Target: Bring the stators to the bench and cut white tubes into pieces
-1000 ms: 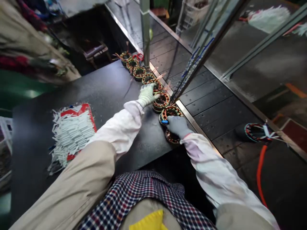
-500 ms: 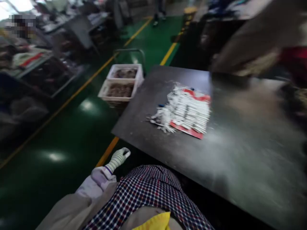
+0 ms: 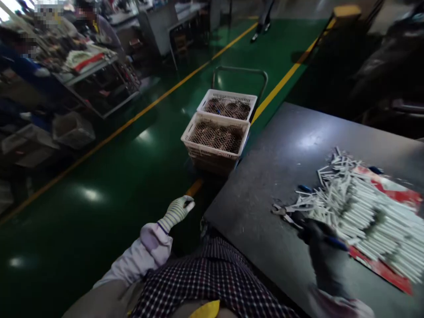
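My right hand (image 3: pixel 326 249), in a dark glove, is closed round the handles of a pair of pliers (image 3: pixel 281 211). Their metal jaws point left, just above the dark metal table (image 3: pixel 241 212). Under and beside this hand spreads a pile of thin white sticks (image 3: pixel 357 216), loose on the left and lined up in rows on the right. Red and white sheets (image 3: pixel 380 267) lie beneath them. Off the table's left corner hangs my left hand (image 3: pixel 177 212) in a striped glove, thumb and fingers curled together, with nothing visible in it.
Beyond the table's left edge, a trolley (image 3: pixel 240 69) carries white crates (image 3: pixel 215 117) of brownish pieces under mesh. Yellow lines (image 3: pixel 159 101) mark the green floor (image 3: pixel 126 163). Workbenches and people are at the upper left; a person's legs (image 3: pixel 263 20) stand farther back.
My view has swung left and nearer the table, so the sticks now sit farther right. My right hand has come into view with the pliers. The left hand stays curled beside me.
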`<state>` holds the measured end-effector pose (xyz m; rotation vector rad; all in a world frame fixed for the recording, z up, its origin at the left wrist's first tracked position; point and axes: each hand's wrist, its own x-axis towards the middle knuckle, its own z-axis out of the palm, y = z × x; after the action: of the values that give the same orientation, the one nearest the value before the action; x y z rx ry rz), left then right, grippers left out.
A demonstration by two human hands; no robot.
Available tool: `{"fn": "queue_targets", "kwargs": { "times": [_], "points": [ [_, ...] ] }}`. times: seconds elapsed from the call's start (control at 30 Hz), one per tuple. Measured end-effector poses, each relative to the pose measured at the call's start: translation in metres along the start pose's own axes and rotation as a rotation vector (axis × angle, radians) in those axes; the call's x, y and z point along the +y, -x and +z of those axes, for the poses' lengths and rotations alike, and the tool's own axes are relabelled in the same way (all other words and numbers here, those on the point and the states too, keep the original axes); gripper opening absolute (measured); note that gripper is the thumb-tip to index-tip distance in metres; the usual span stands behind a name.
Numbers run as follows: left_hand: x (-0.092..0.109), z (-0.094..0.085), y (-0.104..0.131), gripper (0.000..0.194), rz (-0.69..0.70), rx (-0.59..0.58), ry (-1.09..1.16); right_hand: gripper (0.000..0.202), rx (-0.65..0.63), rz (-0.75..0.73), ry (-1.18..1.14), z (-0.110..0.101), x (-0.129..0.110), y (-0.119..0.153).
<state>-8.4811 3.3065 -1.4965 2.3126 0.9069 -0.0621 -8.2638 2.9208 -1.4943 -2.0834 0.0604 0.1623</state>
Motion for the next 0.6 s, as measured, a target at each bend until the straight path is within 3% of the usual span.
{"fn": "queue_targets", "kwargs": {
  "times": [0.13, 0.23, 0.3, 0.4, 0.5, 0.6],
  "points": [
    [0.007, -0.032, -0.103, 0.031, -0.002, -0.069, -0.105, 0.054, -0.396, -0.332, -0.091, 0.137, -0.027, -0.021],
    [0.017, -0.051, -0.185, 0.049, 0.076, -0.082, -0.215, 0.046, -0.742, -0.635, 0.343, 0.233, -0.065, -0.05],
    [0.027, -0.057, -0.25, 0.062, 0.163, -0.077, -0.338, 0.043, -0.887, -0.74, 0.668, 0.278, -0.086, -0.074],
    [0.049, -0.056, -0.368, 0.079, 0.286, -0.118, -0.471, 0.04, -0.934, -0.721, 0.905, 0.311, -0.093, -0.102],
    [0.079, -0.042, -0.494, 0.092, 0.376, -0.202, -0.478, 0.04, -0.912, -0.643, 0.927, 0.318, -0.078, -0.111],
    [0.098, -0.026, -0.588, 0.095, 0.44, -0.33, -0.477, 0.043, -0.887, -0.571, 0.932, 0.323, -0.065, -0.106]
  ]
}}
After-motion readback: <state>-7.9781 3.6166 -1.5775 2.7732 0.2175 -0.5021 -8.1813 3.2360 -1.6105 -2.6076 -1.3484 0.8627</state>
